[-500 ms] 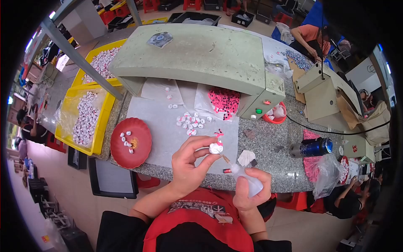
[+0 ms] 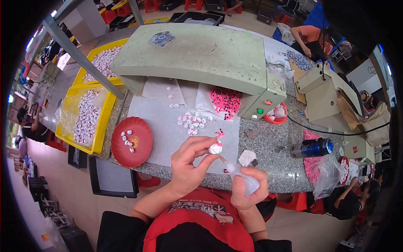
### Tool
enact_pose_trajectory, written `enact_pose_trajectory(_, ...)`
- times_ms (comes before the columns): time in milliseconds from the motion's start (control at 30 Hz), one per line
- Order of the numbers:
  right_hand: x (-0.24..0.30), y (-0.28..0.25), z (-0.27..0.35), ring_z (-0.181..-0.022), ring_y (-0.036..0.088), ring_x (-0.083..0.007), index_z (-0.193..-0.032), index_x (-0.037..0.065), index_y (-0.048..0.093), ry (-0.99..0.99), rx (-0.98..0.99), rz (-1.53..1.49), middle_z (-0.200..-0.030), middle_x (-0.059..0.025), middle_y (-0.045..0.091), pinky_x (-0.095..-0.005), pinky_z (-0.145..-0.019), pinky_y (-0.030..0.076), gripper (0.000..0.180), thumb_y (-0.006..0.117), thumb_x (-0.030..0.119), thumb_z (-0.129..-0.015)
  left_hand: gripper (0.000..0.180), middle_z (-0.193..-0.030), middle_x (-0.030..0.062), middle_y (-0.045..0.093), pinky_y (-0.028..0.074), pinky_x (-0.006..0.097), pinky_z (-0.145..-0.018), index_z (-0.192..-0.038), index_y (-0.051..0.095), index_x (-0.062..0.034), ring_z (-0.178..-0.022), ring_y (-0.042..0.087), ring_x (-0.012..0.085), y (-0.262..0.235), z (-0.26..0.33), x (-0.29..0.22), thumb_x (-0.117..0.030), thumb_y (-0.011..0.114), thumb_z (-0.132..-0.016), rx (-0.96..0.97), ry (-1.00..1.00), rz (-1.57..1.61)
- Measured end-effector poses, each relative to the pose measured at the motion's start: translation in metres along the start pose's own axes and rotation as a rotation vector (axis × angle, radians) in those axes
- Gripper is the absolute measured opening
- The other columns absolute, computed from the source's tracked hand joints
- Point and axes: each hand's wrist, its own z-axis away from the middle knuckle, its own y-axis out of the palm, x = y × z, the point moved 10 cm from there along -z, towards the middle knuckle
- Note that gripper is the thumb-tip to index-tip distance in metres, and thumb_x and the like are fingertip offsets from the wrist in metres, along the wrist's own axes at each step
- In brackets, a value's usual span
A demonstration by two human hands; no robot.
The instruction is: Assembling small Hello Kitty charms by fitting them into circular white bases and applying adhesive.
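Note:
Between the thumb and fingers of my left hand (image 2: 187,168) is a small white rounded piece (image 2: 215,148) with a pink part (image 2: 220,134) sticking up from its far side. My right hand (image 2: 248,202) is closed round a translucent squeeze bottle (image 2: 247,183), whose thin tip (image 2: 222,158) points at the near underside of the piece. Whether tip and piece touch I cannot tell. Beyond my hands, several similar white pieces (image 2: 191,120) lie loose on a white sheet (image 2: 157,126). A heap of small pink and black parts (image 2: 225,101) lies farther back, partly under the machine.
A pale green arched machine (image 2: 189,50) spans the sheet. At left are a red scalloped plate (image 2: 119,155) with a few white pieces and yellow crates (image 2: 105,126) full of them. A blue bottle (image 2: 312,148), crumpled tissue (image 2: 247,158) and red basket (image 2: 275,121) are at right.
The squeeze bottle in my right hand has shifted slightly left. My left hand keeps its pinch on the white piece. A co-worker's arm at the far right back has moved.

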Motion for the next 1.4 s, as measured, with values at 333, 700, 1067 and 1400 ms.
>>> enact_pose_trajectory(333, 0.005, -0.001, -0.005, -0.054, 0.060, -0.0198, -0.085, -0.003, 0.053, 0.009, 0.062, -0.004, -0.069, -0.0102, 0.060, -0.0264, -0.049, 0.047, 0.021, 0.063, 0.001, -0.067, 0.032, -0.105, 0.0161, 0.050, 0.050, 0.029, -0.082, -0.101, 0.054, 0.0080, -0.094, 0.056, 0.0212, -0.002, 0.000, 0.000, 0.015, 0.057, -0.071, 0.010, -0.019, 0.014)
enact_pose_trajectory(700, -0.007, -0.005, 0.006, -0.062, 0.052, -0.0133, -0.085, -0.001, 0.051, 0.111, 0.026, -0.060, -0.075, -0.0105, 0.055, -0.0238, -0.056, 0.043, 0.019, 0.058, 0.011, -0.072, 0.034, -0.107, 0.0151, 0.054, 0.047, 0.028, -0.086, -0.105, 0.050, 0.0079, -0.096, 0.056, 0.0192, 0.005, 0.004, 0.025, 0.015, 0.056, -0.073, 0.071, -0.299, 0.414)
enact_pose_trajectory(1067, -0.002, -0.011, 0.001, -0.052, 0.059, -0.0197, -0.083, -0.003, 0.053, 0.043, -0.018, -0.017, -0.068, -0.0094, 0.060, -0.0278, -0.048, 0.048, 0.020, 0.062, 0.003, -0.066, 0.034, -0.103, 0.0185, 0.057, 0.047, 0.033, -0.083, -0.102, 0.050, 0.0066, -0.097, 0.057, 0.0271, 0.003, 0.006, 0.033, 0.014, 0.056, -0.070, 0.049, -0.386, 0.462)
enact_pose_trajectory(1400, -0.008, -0.006, 0.003, -0.063, 0.056, -0.0148, -0.083, -0.002, 0.051, 0.122, 0.066, -0.041, -0.075, -0.0115, 0.057, -0.0246, -0.057, 0.045, 0.017, 0.059, 0.010, -0.073, 0.035, -0.102, 0.0175, 0.058, 0.047, 0.030, -0.083, -0.103, 0.051, 0.0067, -0.096, 0.058, 0.0244, 0.000, 0.005, 0.035, 0.015, 0.057, -0.069, 0.029, -0.389, 0.420)
